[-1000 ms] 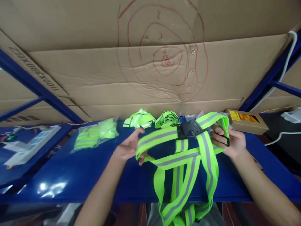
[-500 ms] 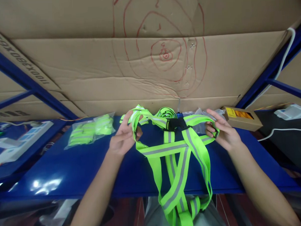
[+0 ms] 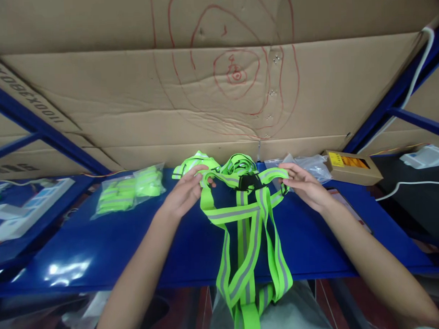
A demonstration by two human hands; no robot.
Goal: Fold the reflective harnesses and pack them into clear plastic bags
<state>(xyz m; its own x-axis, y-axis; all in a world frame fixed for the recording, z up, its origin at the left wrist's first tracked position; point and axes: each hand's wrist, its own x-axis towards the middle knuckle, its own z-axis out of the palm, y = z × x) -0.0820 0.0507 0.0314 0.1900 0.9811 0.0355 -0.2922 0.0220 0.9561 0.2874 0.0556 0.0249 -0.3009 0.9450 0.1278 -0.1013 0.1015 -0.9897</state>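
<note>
Left hand and right hand pinch the harness at its ten and two o'clock, presumably to spread it.

Muted, even indoor light where I stand, white glare toward the near left of the glossy blue table, dim shadow underneath, softly blurred lettering on the cardboard, edges stretched, top right corner darkened.
</note>
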